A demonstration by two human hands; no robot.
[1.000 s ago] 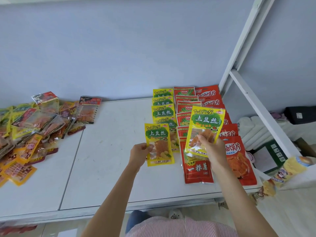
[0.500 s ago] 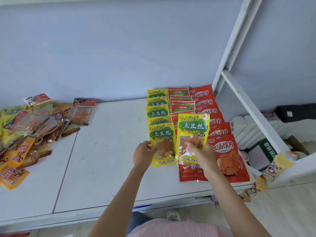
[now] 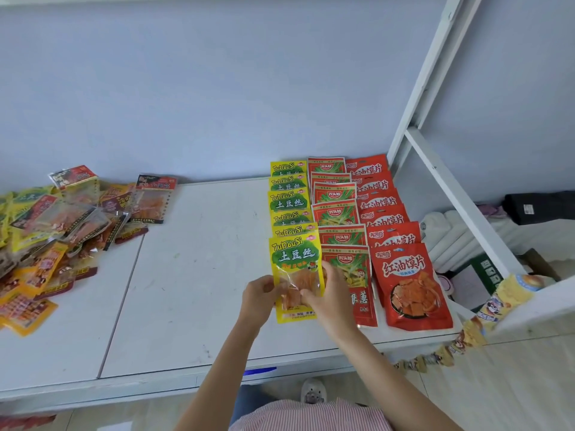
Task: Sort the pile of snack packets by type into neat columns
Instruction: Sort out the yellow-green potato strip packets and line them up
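Three columns of packets lie on the white table (image 3: 193, 290): yellow TuDouSi packets (image 3: 289, 200), red-and-green packets (image 3: 334, 194) and red packets (image 3: 378, 202). The front yellow packet (image 3: 294, 256) lies at the near end of the yellow column, overlapping the one behind. My left hand (image 3: 261, 295) pinches its lower left edge. My right hand (image 3: 329, 293) holds its lower right side, thumb on the clear window, and covers part of the front red-and-green packet. An unsorted pile of mixed packets (image 3: 62, 231) lies at the table's far left.
A white bed frame post and slanted rail (image 3: 435, 169) rise right of the columns. A string of small yellow packets (image 3: 497, 306) hangs off a ledge at the right. Folded white bedding (image 3: 448, 231) and a dark bag (image 3: 535, 206) lie beyond the table's right edge.
Each hand held a separate yellow packet in the air. The left one went down onto the yellow column, and the right one moved left and down over it.
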